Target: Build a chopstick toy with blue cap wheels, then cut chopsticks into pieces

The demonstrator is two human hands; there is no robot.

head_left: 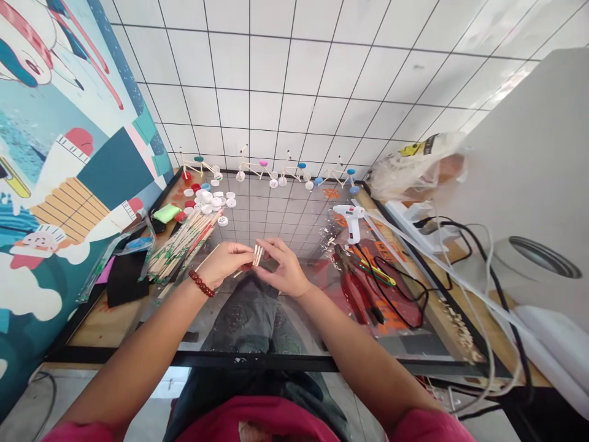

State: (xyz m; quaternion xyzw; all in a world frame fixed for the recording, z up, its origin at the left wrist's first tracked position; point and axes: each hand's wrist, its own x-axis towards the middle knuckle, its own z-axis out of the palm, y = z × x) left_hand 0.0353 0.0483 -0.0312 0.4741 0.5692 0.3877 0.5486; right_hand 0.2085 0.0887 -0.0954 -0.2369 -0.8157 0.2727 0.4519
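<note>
I log my left grip (224, 261), bracelet (201, 283) on its wrist, and my right grip (286, 267), both clamped on short sticks (257, 255) above the counter (99, 325). Beside them: pliers (356, 288), stick bundle (181, 244), glue gun (351, 221). Farther: bottle caps (207, 201), stick bicycles (271, 169).

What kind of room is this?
Probably a craft workshop: a white plastic hot glue gun, little wooden-stick bicycles with bottle-cap wheels, and a heap of colourful plastic bottle caps.
</note>
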